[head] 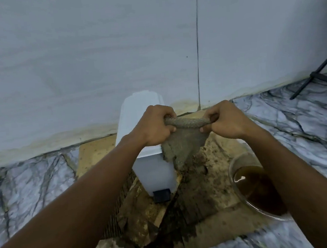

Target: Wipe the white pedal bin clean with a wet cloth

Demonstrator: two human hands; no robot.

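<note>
The white pedal bin [153, 170] stands against the wall on wet, dirty cardboard, its lid closed and its black pedal [161, 195] facing me. Above the bin's right side I hold a grey-brown cloth [186, 141]. My left hand [155, 125] grips one end and my right hand [225, 119] grips the other. The cloth's top is twisted into a tight roll between the two fists, and a loose flap hangs down in front of the bin.
A clear glass bowl [239, 164] of brown water sits on the floor at the right, under my right forearm. Soaked cardboard [200, 195] covers the marble floor. A black tripod leg [316, 76] stands at the far right. The white wall is close behind.
</note>
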